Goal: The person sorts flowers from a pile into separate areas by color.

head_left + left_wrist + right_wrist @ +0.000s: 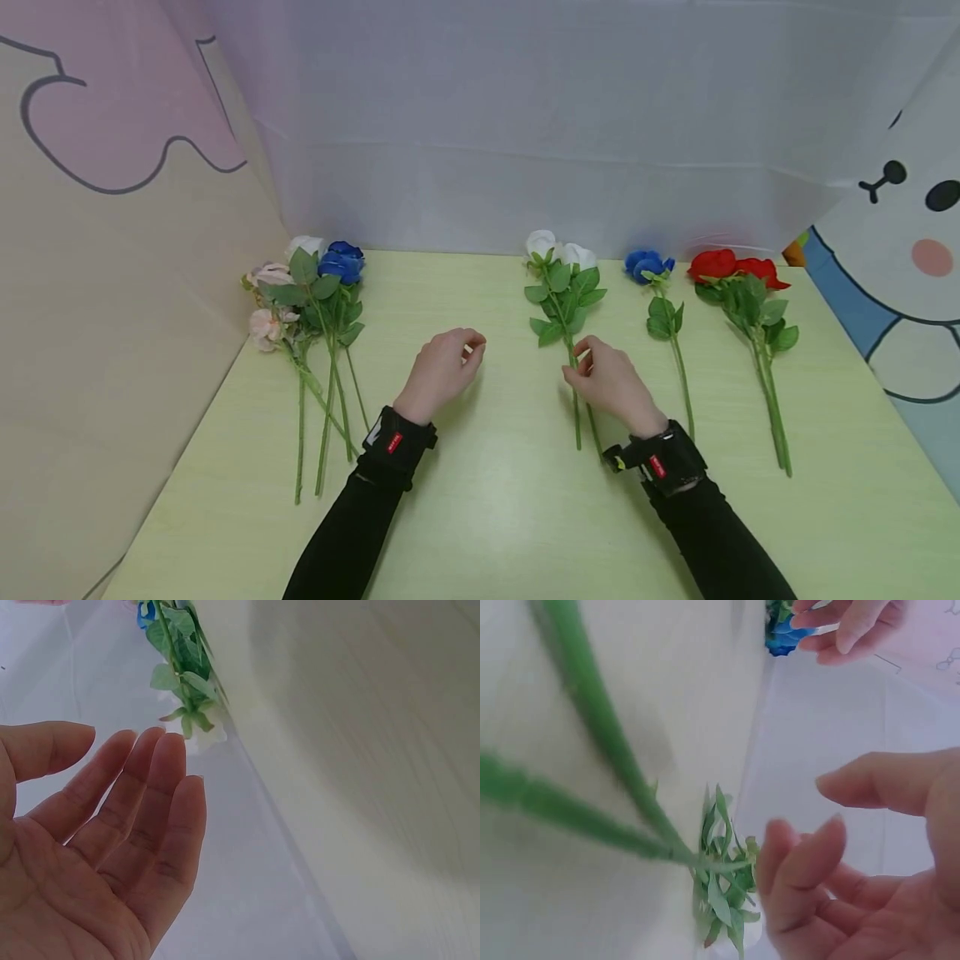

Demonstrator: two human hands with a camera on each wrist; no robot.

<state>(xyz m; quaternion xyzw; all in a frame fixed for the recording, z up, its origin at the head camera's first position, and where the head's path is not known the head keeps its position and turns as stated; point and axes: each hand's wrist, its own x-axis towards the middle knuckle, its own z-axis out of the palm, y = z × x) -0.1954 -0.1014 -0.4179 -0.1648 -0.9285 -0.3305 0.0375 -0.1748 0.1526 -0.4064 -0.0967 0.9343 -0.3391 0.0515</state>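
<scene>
Left hand (pixel 442 372) and right hand (pixel 609 382) are both left pretty loose, nothing gripped; two white roses (pixel 562 310) are laid partly under the right fingers, blue rose (pixel 663 319) and red roses (pixel 750 304) parked further right.

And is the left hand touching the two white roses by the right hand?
Apart: the head view shows bare tabletop between the left hand and the two white roses.

Flower cluster (pixel 326 287) left on table (pixel 502 517), rose pair (pixel 573 302) mid-table, cloth (pixel 525 117) behind
</scene>
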